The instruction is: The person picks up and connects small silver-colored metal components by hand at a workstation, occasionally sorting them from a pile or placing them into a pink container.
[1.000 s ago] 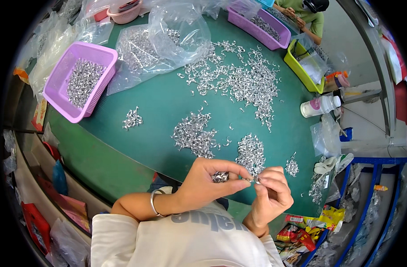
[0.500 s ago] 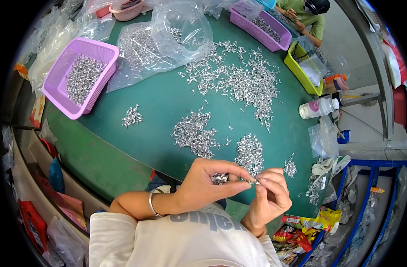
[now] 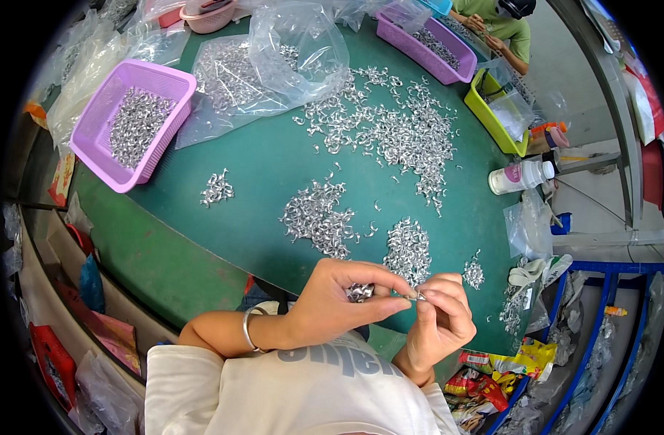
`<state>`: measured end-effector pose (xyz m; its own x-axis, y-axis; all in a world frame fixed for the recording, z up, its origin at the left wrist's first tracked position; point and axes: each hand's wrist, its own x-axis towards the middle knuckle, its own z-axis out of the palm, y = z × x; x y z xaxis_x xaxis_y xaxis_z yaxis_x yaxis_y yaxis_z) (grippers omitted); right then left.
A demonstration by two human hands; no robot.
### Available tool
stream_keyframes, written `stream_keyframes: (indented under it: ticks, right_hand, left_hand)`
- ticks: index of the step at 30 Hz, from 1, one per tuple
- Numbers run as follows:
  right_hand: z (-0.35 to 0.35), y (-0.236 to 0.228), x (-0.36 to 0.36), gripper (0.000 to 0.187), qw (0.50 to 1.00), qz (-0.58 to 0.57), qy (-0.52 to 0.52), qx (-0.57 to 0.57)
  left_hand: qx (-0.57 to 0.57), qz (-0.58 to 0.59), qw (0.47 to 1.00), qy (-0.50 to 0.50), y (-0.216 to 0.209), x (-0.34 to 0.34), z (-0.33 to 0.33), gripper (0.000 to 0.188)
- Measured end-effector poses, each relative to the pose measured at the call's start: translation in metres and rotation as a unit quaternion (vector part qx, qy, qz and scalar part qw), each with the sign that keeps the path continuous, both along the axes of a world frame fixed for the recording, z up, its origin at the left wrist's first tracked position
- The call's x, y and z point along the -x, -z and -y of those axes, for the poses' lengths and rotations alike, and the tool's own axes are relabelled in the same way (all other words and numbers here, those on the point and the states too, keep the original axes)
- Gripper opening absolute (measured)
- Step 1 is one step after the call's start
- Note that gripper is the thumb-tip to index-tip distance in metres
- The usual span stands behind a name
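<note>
My left hand [image 3: 343, 293], with a bangle on its wrist, is closed around several small shiny curved metal pieces [image 3: 360, 292] in its palm. Its thumb and forefinger also pinch one small metal piece [image 3: 414, 295]. The fingertips of my right hand [image 3: 444, 319] close on the other side of that same piece, and the two hands meet there over the table's near edge. Just beyond them lie a dense pile of metal pieces [image 3: 407, 252] and a wider pile [image 3: 319, 220] to its left. Fingers partly hide the held piece.
On the green table [image 3: 259, 170], a large scatter of pieces [image 3: 411, 138] spreads farther back. A purple basket [image 3: 176, 119] stands left, beside a clear plastic bag [image 3: 234, 80]. A green basket [image 3: 502, 134] and white bottle [image 3: 520, 177] stand right. Another person [image 3: 509, 36] sits at the far right.
Both hands keep the same pinch on the small metal piece, with hardly any motion. The whole view has shifted very slightly.
</note>
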<state>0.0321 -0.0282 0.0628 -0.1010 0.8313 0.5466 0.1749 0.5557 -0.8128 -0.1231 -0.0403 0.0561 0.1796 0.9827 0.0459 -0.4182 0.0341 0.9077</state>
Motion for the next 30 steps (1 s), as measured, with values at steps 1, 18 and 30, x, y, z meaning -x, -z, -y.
stream_keyframes:
  ticks: [1,18,30]
  right_hand:
    - [0.0,0.0,0.0,0.011,1.0,0.0,-0.001,-0.001]
    - [0.014,0.009,0.037,0.017,0.966,-0.095,-0.035,0.239]
    - [-0.028,0.041,0.003,0.016,0.895,-0.212,-0.144,0.366]
  left_hand:
    - [-0.001,0.0,1.0,0.0,0.0,0.0,0.0,0.014]
    - [0.161,-0.251,0.833,-0.465,0.079,0.169,0.015,0.011]
    - [0.091,-0.104,0.986,-0.097,0.031,0.023,-0.017,0.025]
